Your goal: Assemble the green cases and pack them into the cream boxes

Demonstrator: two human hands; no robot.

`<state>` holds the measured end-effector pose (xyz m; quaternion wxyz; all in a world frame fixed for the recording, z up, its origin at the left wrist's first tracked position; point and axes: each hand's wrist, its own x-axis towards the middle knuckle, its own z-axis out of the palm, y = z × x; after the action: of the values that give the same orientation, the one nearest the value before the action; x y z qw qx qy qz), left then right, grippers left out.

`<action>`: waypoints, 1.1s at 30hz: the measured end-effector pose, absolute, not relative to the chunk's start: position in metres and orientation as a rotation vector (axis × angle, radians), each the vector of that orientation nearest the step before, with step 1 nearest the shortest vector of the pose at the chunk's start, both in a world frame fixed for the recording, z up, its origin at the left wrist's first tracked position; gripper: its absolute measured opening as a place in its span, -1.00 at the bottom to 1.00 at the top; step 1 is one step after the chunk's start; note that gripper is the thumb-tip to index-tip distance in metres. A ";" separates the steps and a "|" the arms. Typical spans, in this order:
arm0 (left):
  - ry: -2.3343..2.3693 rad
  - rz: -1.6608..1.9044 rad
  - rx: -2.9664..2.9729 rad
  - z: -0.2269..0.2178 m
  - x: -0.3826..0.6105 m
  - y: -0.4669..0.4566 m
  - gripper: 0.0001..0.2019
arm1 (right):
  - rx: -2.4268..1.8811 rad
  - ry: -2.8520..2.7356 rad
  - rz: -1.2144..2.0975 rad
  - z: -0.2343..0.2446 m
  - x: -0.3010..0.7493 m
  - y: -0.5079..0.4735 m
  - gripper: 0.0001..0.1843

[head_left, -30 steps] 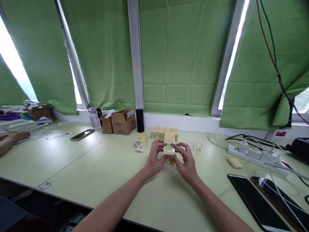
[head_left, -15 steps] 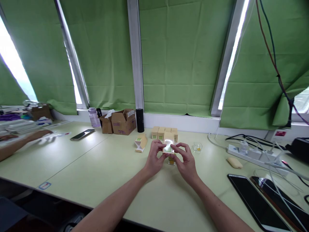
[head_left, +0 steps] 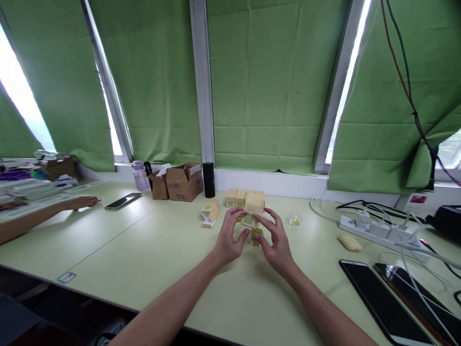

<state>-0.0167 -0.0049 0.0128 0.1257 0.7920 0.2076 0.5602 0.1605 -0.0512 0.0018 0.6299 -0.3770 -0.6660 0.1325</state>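
Note:
A small tan cardboard box [head_left: 255, 203] with a green label is held up between my two hands, tilted. My left hand [head_left: 230, 237] has its fingertips at the box's left edge, its thumb apart below. My right hand [head_left: 276, 239] grips the right edge with its fingers, the thumb lower down. Right under the box stands a small clear glass jar [head_left: 257, 237] with yellow-green contents, close to my right thumb. An opened tan box [head_left: 210, 213] lies to the left. Several similar closed boxes [head_left: 231, 197] stand in a row behind, partly hidden.
A small clear glass container [head_left: 294, 219] is on the right, near a power strip [head_left: 378, 229] with cables. Phones [head_left: 382, 298] lie at front right. At the back are cardboard cartons [head_left: 184, 182] and a black cylinder [head_left: 208, 179]. Another person's hand [head_left: 81, 202] rests at far left.
The box in my hands has tilted and its glare is gone. My left thumb has moved off it, and more of the jar below shows. The other person's hand has moved right.

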 end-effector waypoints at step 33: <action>0.847 1.467 1.539 -0.005 -0.026 0.039 -0.43 | -1.150 -1.639 -0.010 -0.005 0.162 -0.050 -0.49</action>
<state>-0.0256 0.0395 -0.0047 0.4138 0.6122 0.3371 0.5834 0.1618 -0.0498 -0.0046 0.5393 -0.4838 -0.6892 -0.0043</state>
